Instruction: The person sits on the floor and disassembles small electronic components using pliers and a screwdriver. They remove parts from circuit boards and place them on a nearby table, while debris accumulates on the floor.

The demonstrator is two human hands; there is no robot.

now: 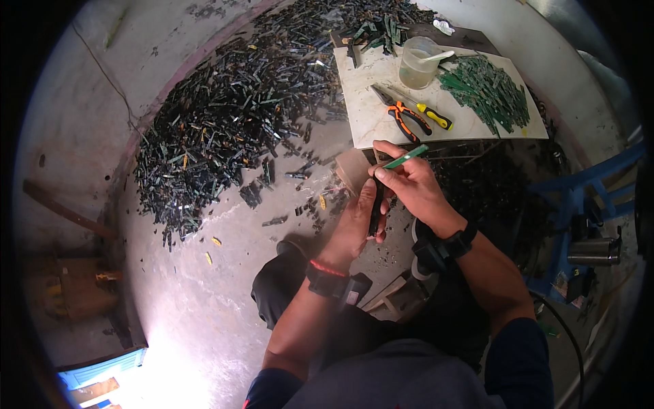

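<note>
My left hand [353, 221] is closed around a long, narrow black strip [375, 211], which points down toward my lap. My right hand [417, 189] meets it at the strip's upper end and pinches a slim green strip [409, 156] with a small white spot, slanting up to the right. I cannot tell whether the green strip touches the black one. Just beyond my hands lies a pale board [361, 112]. On it are orange-and-black pliers [402, 116], a yellow-and-black screwdriver [432, 116], a clear plastic cup [417, 65] of liquid and a heap of green strips [487, 92].
A wide heap of dark strips [225, 123] covers the floor to the left and far side. More dark pieces [490, 184] lie in shade at right. A blue chair or stool frame [586, 180] and a metal flask [594, 251] stand at far right.
</note>
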